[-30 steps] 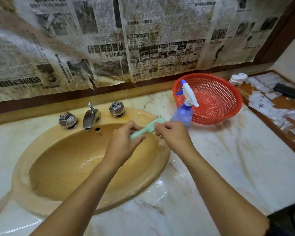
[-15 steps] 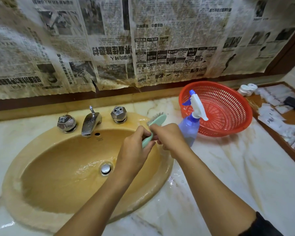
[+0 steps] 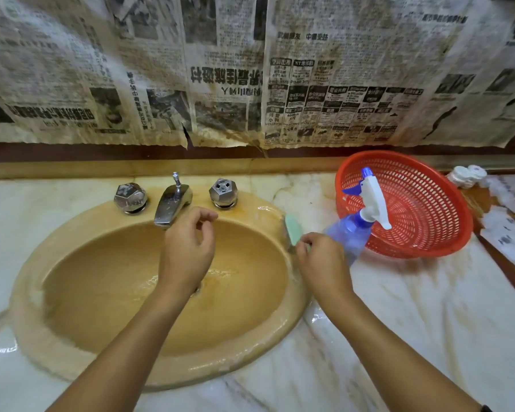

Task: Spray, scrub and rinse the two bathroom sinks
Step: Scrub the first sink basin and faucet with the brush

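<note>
A tan oval sink (image 3: 81, 295) is set in a white marble counter, wet inside. My right hand (image 3: 321, 266) grips the handle of a mint-green scrub brush (image 3: 293, 231), whose head lies against the sink's right rim. My left hand (image 3: 188, 251) hovers over the basin just below the chrome spout (image 3: 171, 205), fingers loosely curled and holding nothing. A blue spray bottle (image 3: 356, 233) with a white trigger stands on the counter right behind my right hand.
Two chrome tap knobs (image 3: 130, 198) (image 3: 223, 192) flank the spout. A red plastic basket (image 3: 414, 203) leans behind the bottle. White caps (image 3: 466, 175) and paper packets (image 3: 509, 230) lie in a wooden tray at the far right. Newspaper (image 3: 250, 69) covers the wall.
My left hand let go of the brush and moved left over the basin. My right hand carried the brush to the sink's right rim.
</note>
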`<state>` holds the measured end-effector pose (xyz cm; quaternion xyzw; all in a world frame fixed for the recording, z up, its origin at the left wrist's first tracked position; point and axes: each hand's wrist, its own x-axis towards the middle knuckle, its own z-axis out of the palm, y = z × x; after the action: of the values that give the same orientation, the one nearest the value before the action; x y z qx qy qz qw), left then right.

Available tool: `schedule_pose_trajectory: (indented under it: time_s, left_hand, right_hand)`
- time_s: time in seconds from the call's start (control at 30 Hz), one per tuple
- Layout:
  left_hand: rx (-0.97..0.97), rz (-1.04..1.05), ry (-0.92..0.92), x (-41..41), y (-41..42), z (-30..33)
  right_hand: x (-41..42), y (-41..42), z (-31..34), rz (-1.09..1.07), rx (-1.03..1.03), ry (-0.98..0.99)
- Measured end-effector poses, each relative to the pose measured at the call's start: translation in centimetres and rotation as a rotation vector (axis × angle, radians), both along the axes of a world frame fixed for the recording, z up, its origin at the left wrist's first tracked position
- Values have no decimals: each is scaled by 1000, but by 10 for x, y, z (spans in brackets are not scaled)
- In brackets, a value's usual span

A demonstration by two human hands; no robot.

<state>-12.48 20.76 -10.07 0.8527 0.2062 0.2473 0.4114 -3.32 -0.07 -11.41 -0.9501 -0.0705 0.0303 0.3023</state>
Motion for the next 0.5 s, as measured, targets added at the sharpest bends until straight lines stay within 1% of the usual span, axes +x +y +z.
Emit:
schedule_pose_trajectory:
  time_s: [0.07,0.17,0.27,0.4,0.5]
  left_hand:
    - [43,10,9,0,18,4]
    - [235,45,61,-4,41,6]
    - [384,55,149,5,61,6]
    - [436,-38,335,22,72,2]
    - [551,-103,418,23,71,-10]
  right_hand:
    - [-5,-7,-8,42,-112,-18]
    - [-9,-12,-11,70,-213,-38]
    - [-15,-6,-13,81,-210,-39]
    - [-13,-9,-12,90,-229,-11]
    - [-14,-10,-13,102,-249,19]
